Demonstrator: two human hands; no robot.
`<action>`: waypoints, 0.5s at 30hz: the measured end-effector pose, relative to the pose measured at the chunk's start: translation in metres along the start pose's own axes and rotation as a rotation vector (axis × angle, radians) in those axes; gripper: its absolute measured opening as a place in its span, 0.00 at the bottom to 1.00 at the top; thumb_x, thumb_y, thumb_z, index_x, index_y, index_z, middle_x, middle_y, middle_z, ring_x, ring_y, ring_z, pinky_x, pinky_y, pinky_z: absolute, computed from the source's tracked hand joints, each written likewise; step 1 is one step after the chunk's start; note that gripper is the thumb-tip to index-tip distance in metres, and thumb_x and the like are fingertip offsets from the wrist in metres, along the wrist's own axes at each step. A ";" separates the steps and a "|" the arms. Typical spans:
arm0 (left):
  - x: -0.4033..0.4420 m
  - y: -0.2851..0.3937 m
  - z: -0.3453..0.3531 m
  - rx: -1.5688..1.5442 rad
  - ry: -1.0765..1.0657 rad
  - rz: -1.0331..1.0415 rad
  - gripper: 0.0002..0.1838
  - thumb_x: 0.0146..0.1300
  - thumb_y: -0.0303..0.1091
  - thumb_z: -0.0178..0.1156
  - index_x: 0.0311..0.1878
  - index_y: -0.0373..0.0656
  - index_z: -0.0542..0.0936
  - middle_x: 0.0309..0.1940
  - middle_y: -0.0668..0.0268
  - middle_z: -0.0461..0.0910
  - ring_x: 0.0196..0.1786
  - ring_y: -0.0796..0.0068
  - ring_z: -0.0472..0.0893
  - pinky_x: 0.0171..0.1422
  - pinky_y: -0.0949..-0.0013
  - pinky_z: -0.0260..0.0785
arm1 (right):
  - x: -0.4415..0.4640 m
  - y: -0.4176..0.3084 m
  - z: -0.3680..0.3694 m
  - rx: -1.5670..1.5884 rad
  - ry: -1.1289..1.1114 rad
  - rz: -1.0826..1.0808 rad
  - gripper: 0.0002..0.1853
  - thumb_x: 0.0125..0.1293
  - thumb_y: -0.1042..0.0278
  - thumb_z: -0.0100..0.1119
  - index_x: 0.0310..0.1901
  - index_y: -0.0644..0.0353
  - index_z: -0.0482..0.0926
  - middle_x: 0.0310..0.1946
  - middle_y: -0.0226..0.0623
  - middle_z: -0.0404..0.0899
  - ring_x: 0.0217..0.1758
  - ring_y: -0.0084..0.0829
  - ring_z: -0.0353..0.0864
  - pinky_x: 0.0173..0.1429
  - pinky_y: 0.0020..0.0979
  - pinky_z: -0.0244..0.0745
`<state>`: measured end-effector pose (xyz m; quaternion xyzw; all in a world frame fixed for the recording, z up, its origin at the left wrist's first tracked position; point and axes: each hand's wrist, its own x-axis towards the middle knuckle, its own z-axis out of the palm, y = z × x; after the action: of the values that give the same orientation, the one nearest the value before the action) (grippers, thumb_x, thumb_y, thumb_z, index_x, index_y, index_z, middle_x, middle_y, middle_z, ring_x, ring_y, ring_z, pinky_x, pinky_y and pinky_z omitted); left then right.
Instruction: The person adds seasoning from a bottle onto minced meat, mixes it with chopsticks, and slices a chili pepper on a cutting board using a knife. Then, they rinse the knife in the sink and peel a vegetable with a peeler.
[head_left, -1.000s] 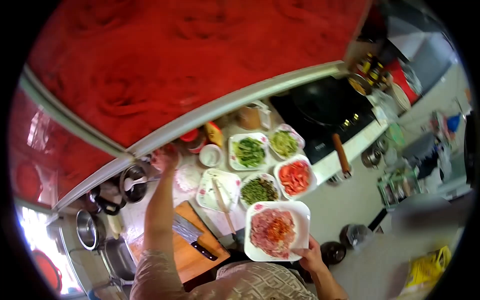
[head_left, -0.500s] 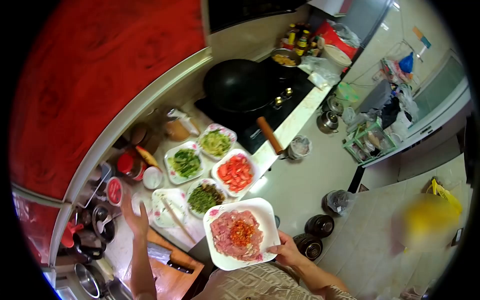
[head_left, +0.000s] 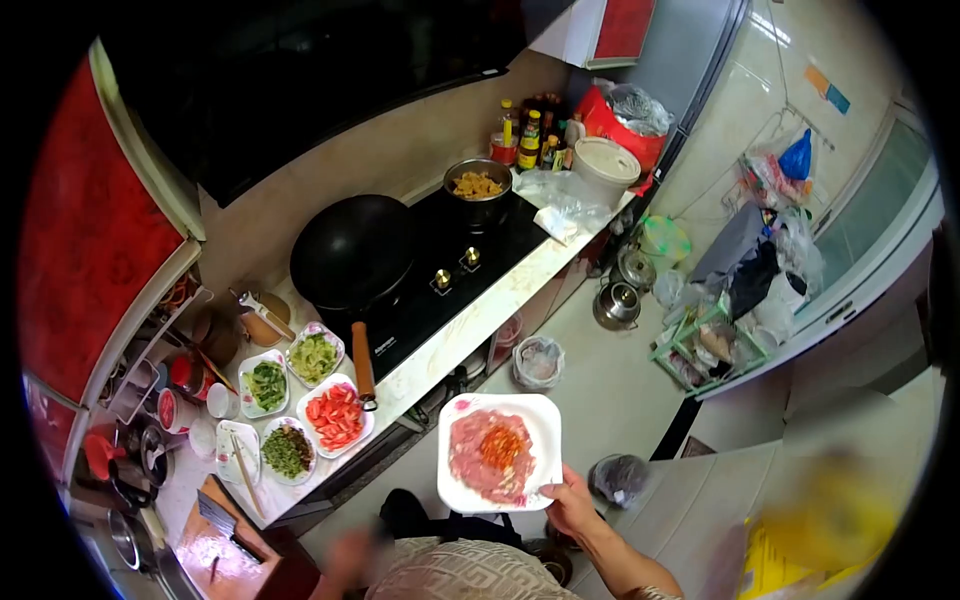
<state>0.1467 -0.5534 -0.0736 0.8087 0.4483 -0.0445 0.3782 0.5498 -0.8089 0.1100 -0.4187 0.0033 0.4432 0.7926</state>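
Observation:
My right hand (head_left: pixel 573 503) grips the lower right corner of a white square plate (head_left: pixel 545 420). Raw meat (head_left: pixel 475 455) lies on it, topped with chopped red seasoning (head_left: pixel 502 446). My left hand (head_left: pixel 350 560) is low in the view, smeared by motion, near my shirt (head_left: pixel 455 572); its fingers cannot be made out. Left of the plate, on the counter, stand dishes of red slices (head_left: pixel 335 416), chopped green bits (head_left: pixel 287 451), green leaves (head_left: pixel 266 385) and pale green pieces (head_left: pixel 313 357).
A black wok (head_left: pixel 352 250) with a wooden handle (head_left: pixel 362 365) sits on the stove (head_left: pixel 430 310), beside a metal pot (head_left: pixel 478 200). A knife (head_left: pixel 225 520) lies on the cutting board (head_left: pixel 200 560). A bin (head_left: pixel 538 362) and kettle (head_left: pixel 616 304) stand on the floor.
The view has swung right toward the stove. My left hand has left the jars at the back of the counter and come down near my body. My right hand still holds the meat plate.

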 end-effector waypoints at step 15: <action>0.071 -0.017 0.197 0.521 0.072 0.218 0.19 0.75 0.47 0.52 0.53 0.41 0.80 0.44 0.57 0.81 0.42 0.57 0.82 0.47 0.53 0.76 | 0.296 -0.140 -0.110 -0.009 0.093 -0.092 0.25 0.63 0.80 0.48 0.64 0.67 0.68 0.57 0.47 0.78 0.55 0.43 0.84 0.56 0.45 0.86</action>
<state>0.2280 -0.6275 -0.2525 0.9230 0.3454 -0.0887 0.1442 0.8687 -0.7107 0.0199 -0.4424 0.0190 0.3863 0.8091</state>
